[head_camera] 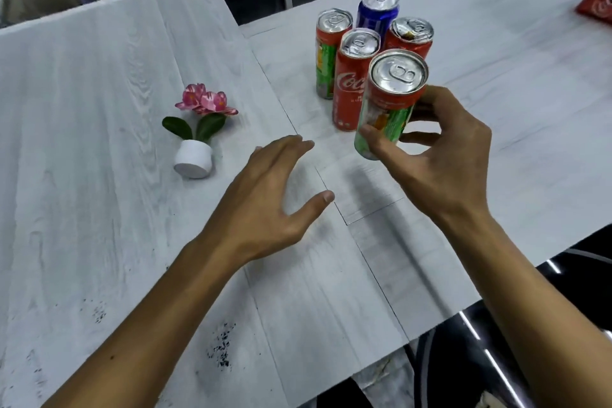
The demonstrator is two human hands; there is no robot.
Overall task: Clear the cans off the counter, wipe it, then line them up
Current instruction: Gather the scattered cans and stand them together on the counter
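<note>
Cans point(351, 83) stand clustered on the bench point(99, 109) as the right hand point(443, 156) grips a tilted green can point(387, 109) beside them, the left hand point(265, 195) spread, holding nothing; dark specks point(222, 344) suggest wiping is not yet done.

The counter point(99, 225) shows matt, pale wood grain. The cans point(347, 89) at one o'clock have bright metal lids and glossy sides. The flower pot point(193, 157) at nine o'clock looks matt.
</note>
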